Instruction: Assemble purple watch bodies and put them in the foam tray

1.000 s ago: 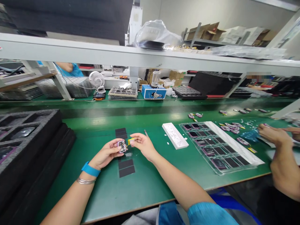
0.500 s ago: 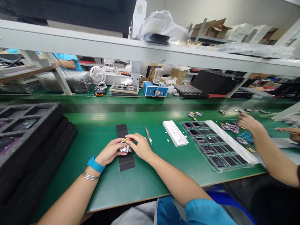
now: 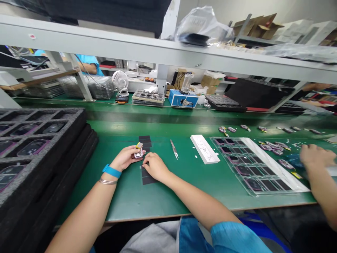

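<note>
My left hand (image 3: 126, 157) is closed around a small device housing (image 3: 138, 153) with a purplish rim, its open inside facing up. A silver battery with a yellow edge (image 3: 139, 144) sticks up from the housing, above my fingers. Just to the right, my right hand (image 3: 155, 166) is down at a strip of black rectangular stickers (image 3: 149, 178), thumb and forefinger pinched on it. The hand hides the middle of the strip. Tweezers (image 3: 174, 149) lie on the green bench to the right of my hands.
A white block with handwriting (image 3: 204, 149) and a clear tray of black-screened parts (image 3: 254, 191) lie to the right. Beyond them, a co-worker's hand (image 3: 317, 156) is among loose housings (image 3: 273, 147). Stacked black foam trays (image 3: 79, 140) stand at left. A shelf beam (image 3: 126, 45) crosses above.
My right hand has left the battery and moved down to the black strip. The battery now stands up from the housing in my left hand. The view has swung slightly left.
</note>
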The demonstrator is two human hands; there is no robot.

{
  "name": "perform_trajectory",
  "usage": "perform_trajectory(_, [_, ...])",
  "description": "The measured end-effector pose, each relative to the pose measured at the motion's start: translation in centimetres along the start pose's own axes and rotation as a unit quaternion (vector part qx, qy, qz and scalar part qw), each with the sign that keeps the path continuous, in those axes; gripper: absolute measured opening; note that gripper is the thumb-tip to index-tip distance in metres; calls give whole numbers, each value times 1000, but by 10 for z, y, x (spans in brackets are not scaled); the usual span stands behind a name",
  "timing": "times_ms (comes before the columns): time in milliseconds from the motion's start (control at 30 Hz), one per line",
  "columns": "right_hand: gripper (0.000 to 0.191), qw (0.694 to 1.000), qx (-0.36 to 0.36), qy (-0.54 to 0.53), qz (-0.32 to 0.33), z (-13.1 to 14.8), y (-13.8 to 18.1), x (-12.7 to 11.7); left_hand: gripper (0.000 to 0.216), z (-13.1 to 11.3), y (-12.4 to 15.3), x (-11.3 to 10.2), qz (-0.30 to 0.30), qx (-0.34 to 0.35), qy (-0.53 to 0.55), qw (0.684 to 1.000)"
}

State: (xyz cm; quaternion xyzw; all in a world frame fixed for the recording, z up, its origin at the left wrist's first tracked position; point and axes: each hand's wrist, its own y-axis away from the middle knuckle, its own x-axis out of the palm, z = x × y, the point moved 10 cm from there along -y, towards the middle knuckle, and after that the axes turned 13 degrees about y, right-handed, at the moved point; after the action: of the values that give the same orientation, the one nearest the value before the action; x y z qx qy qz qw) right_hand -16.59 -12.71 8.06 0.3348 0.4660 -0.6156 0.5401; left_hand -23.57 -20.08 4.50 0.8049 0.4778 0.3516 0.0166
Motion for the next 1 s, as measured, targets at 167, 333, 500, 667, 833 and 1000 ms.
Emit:
perform_trajectory(167, [7, 998, 59, -29, 6, -11, -6, 4, 11, 5, -1, 1, 5, -11, -10, 1000])
perform_trajectory(333, [10, 1000, 20, -9, 5, -2, -1, 4, 14, 6, -3, -1, 5, -11, -18, 1000])
perform_trajectory(500, [5, 983, -119, -88, -104, 23, 20, -40, 14, 4, -1, 3, 2, 5, -32, 999])
perform_trajectory(667, [9, 949, 21, -277, -150, -23, 11, -51, 17, 3, 6, 10, 3, 17, -64, 998])
perform_trajectory(833, [18, 905, 103, -406, -78, -47, -1, -16, 25, 13, 8, 19, 16, 1, -87, 996])
perform_trajectory(1000, [22, 893, 101, -430, -87, -43, 0, -16, 26, 19, 9, 24, 26, -9, -92, 995])
